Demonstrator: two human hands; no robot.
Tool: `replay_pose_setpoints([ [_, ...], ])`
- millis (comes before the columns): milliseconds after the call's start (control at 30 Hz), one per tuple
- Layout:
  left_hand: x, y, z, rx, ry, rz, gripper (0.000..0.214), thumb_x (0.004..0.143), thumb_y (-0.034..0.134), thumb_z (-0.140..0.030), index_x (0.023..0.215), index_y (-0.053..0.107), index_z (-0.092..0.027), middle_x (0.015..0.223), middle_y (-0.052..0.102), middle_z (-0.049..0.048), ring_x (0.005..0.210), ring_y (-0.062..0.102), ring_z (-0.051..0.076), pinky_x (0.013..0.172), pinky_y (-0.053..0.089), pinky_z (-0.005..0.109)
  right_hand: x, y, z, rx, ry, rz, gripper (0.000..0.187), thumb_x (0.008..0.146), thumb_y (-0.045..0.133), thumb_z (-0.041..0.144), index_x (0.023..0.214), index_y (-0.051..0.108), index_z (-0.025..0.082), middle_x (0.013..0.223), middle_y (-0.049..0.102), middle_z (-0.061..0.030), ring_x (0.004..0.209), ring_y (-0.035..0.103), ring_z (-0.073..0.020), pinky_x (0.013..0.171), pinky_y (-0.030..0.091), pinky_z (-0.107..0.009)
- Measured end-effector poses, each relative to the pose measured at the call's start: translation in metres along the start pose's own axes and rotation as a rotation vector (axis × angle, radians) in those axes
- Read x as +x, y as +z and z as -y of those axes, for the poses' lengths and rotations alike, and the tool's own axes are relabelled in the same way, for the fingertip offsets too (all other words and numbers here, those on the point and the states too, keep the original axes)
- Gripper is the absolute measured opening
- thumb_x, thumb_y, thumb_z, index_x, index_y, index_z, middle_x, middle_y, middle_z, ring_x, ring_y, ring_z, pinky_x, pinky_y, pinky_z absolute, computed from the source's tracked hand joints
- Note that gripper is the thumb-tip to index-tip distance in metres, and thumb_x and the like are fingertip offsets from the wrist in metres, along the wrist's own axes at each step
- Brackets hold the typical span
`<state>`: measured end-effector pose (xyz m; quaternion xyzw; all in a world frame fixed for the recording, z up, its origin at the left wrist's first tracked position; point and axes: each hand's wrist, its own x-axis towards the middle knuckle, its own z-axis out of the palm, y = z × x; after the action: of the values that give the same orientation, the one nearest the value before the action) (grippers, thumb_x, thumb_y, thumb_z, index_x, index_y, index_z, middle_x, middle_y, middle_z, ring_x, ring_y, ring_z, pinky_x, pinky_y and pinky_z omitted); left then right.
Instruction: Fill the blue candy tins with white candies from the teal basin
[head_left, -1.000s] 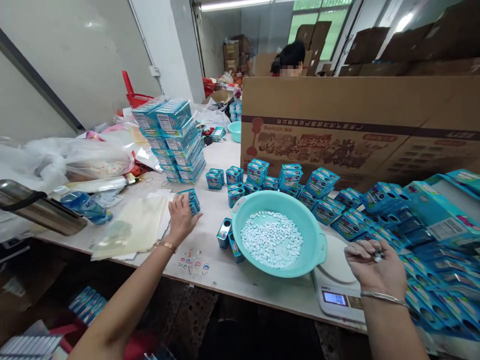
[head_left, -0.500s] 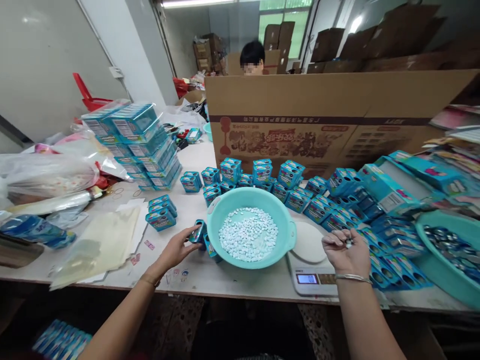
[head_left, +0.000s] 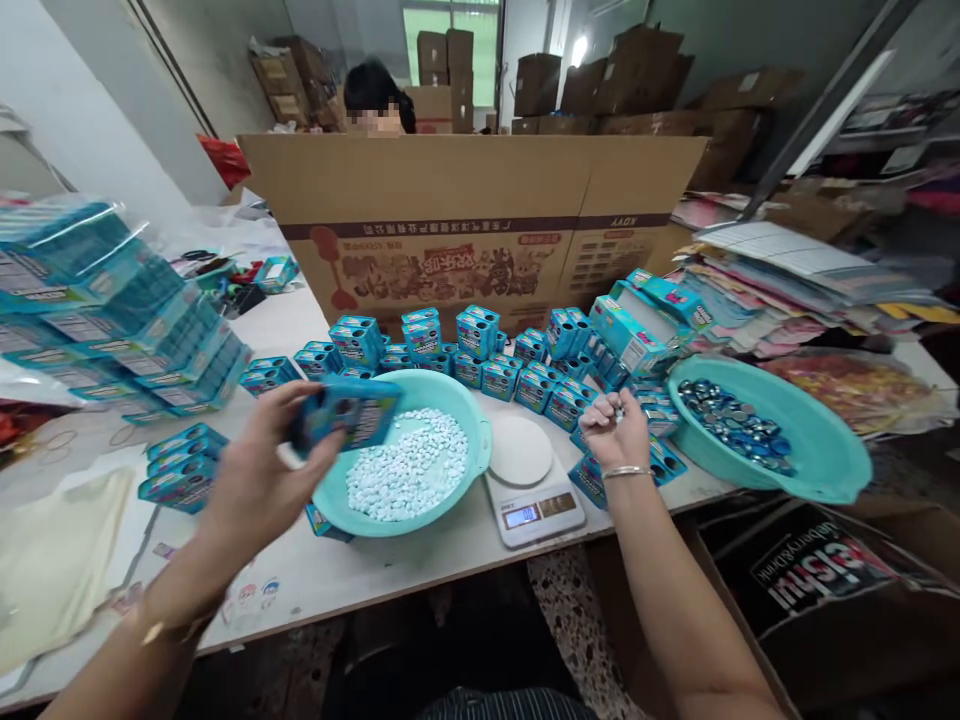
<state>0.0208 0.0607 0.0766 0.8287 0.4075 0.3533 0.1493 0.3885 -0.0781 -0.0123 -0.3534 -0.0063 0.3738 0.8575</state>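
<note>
My left hand (head_left: 259, 480) grips a small blue printed box (head_left: 367, 405), blurred by motion, its fingers around one end. That box is held up over the left side of a turquoise bowl (head_left: 474, 425) containing many white tablets (head_left: 412, 465). Away to the right, my right hand (head_left: 624, 430) is curled with the palm up; a few small pale tablets show among its fingers, though most are hidden. Between the bowl and this hand stands a white digital scale (head_left: 517, 455), its display reading 0.0.
Rows of blue boxes (head_left: 499, 375) line the table behind the bowl. A second turquoise bowl (head_left: 832, 480) holds shiny blue and silver lids. Wrapped box stacks (head_left: 112, 300) stand left. A large cardboard panel (head_left: 465, 180) rises behind, with a person beyond it.
My view has swung to the right. My left hand has lifted the blue box from beside the bowl up over its edge. My right hand stays curled around the tablets.
</note>
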Motion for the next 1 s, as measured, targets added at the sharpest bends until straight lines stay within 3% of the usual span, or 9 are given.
replay_pose_setpoints([
  [100, 0.017, 0.068, -0.055, -0.018, 0.125, 0.287, 0.053, 0.082, 0.055, -0.037, 0.131, 0.040, -0.024, 0.105, 0.069, 0.0043, 0.090, 0.068, 0.023, 0.080, 0.054, 0.035, 0.007, 0.029, 0.012, -0.085, 0.007, 0.118, 0.040, 0.093, 0.055, 0.043, 0.065, 0.036, 0.022, 0.045, 0.024, 0.0127, 0.033, 0.022, -0.0046, 0.034, 0.027, -0.015],
  [200, 0.025, 0.145, -0.090, 0.103, 0.353, 0.535, 0.058, 0.083, 0.052, -0.021, 0.138, 0.033, -0.019, 0.109, 0.071, 0.0079, 0.101, 0.068, 0.024, 0.094, 0.048, 0.037, 0.011, 0.061, 0.016, -0.247, 0.027, 0.252, 0.039, 0.092, 0.058, 0.045, 0.065, 0.041, 0.022, 0.044, 0.023, 0.0129, 0.033, 0.016, -0.0046, 0.033, 0.022, -0.016],
  [300, 0.027, 0.204, -0.101, 0.231, 0.467, 0.690, 0.054, 0.085, 0.051, -0.015, 0.137, 0.036, -0.015, 0.114, 0.071, 0.0124, 0.109, 0.066, 0.027, 0.105, 0.039, 0.047, 0.013, 0.090, 0.012, -0.451, 0.025, 0.380, 0.040, 0.086, 0.065, 0.048, 0.065, 0.043, 0.022, 0.044, 0.022, 0.0128, 0.034, 0.016, -0.0046, 0.034, 0.020, -0.017],
  [400, 0.025, 0.231, -0.097, 0.246, 0.440, 0.719, 0.043, 0.087, 0.047, -0.010, 0.130, 0.045, -0.013, 0.119, 0.068, 0.0150, 0.112, 0.064, 0.028, 0.107, 0.036, 0.051, 0.014, 0.116, -0.007, -0.674, 0.033, 0.514, 0.041, 0.083, 0.066, 0.052, 0.064, 0.045, 0.021, 0.044, 0.022, 0.0123, 0.035, 0.017, -0.0046, 0.036, 0.018, -0.018],
  [567, -0.019, 0.207, -0.084, 0.218, 0.483, 0.545, 0.059, 0.085, 0.058, -0.019, 0.140, 0.038, -0.008, 0.147, 0.044, 0.0242, 0.141, 0.036, 0.036, 0.117, 0.024, 0.054, 0.004, 0.152, -0.082, -1.265, -0.021, 0.739, 0.039, 0.087, 0.058, 0.046, 0.061, 0.049, 0.019, 0.047, 0.036, 0.0079, 0.041, 0.029, -0.0060, 0.041, 0.023, -0.021],
  [667, -0.073, 0.169, -0.060, 0.089, 0.589, 0.344, 0.059, 0.088, 0.059, -0.024, 0.142, 0.037, -0.017, 0.138, 0.055, 0.0160, 0.134, 0.046, 0.031, 0.116, 0.029, 0.051, -0.006, 0.161, -0.137, -1.691, -0.029, 1.127, 0.035, 0.090, 0.054, 0.040, 0.065, 0.057, 0.016, 0.061, 0.058, 0.0001, 0.054, 0.049, -0.0112, 0.053, 0.037, -0.024],
  [733, -0.103, 0.146, -0.033, -0.022, 0.573, 0.089, 0.059, 0.090, 0.056, -0.020, 0.145, 0.035, -0.022, 0.128, 0.062, 0.0107, 0.129, 0.052, 0.025, 0.115, 0.033, 0.044, -0.011, 0.158, -0.170, -1.945, -0.041, 1.336, 0.029, 0.092, 0.052, 0.035, 0.074, 0.063, 0.015, 0.080, 0.070, -0.0067, 0.071, 0.062, -0.0179, 0.066, 0.044, -0.028],
  [833, -0.125, 0.127, 0.011, -0.014, 0.278, -0.226, 0.082, 0.087, 0.067, -0.031, 0.153, 0.020, -0.018, 0.140, 0.051, 0.0190, 0.138, 0.042, 0.033, 0.114, 0.034, 0.053, -0.019, 0.143, -0.206, -2.195, -0.029, 1.375, 0.026, 0.090, 0.055, 0.036, 0.103, 0.067, 0.016, 0.114, 0.070, -0.0157, 0.098, 0.066, -0.0288, 0.081, 0.049, -0.038],
  [1000, -0.125, 0.140, 0.049, -0.016, 0.103, -0.272, 0.105, 0.082, 0.070, -0.047, 0.156, 0.004, -0.014, 0.152, 0.031, 0.0277, 0.143, 0.031, 0.039, 0.111, 0.036, 0.058, -0.044, 0.109, -0.240, -2.164, 0.201, 1.264, 0.069, 0.082, 0.063, 0.056, 0.135, 0.051, 0.014, 0.133, 0.058, -0.0247, 0.109, 0.064, -0.0386, 0.083, 0.052, -0.048],
])
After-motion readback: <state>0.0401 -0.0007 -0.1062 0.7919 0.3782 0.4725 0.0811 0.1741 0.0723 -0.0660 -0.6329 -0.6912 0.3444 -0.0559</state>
